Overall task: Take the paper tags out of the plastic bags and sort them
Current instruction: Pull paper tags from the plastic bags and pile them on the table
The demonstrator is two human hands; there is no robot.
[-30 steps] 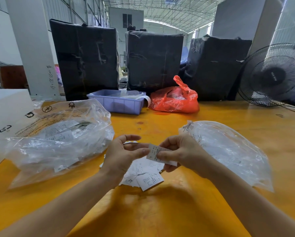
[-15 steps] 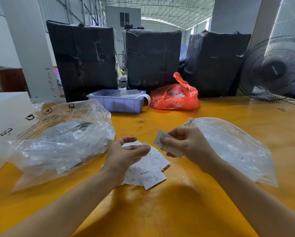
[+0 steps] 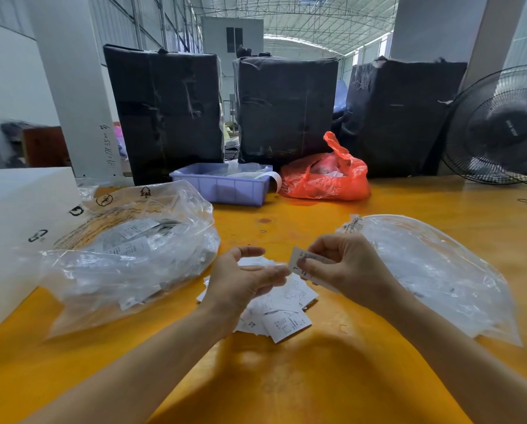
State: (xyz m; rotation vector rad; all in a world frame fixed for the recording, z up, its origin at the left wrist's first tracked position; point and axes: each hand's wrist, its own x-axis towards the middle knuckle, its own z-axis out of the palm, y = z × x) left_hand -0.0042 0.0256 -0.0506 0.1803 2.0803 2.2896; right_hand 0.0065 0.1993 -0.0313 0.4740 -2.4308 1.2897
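I work on an orange table (image 3: 378, 377) in a big hall with a curved glazed roof. Along the far edge stand three black wrapped boxes (image 3: 286, 108), and in front of them a purple tray (image 3: 222, 186) and a red bag (image 3: 323, 179). A fan (image 3: 501, 127) stands at the far right corner, and a white box (image 3: 14, 228) lies at the left edge.

My right hand (image 3: 351, 270) pinches one tag (image 3: 299, 261) between thumb and fingers, above the middle of the table. My left hand (image 3: 241, 280) is just beside it, palm up, fingers relaxed and apart; its fingertips come very close to the tag's edge, and I cannot tell if they touch. Under both hands lies the pile (image 3: 277, 313) of loose tags, flat on the table.

The full bag (image 3: 127, 255), with more tags inside, lies to the left of the pile, near the white box. The flat bag (image 3: 439, 270) lies to the right, behind my right wrist, and reaches toward the right edge.

Open table shows along the near edge between my forearms, and at the far right between the flat bag and the fan.
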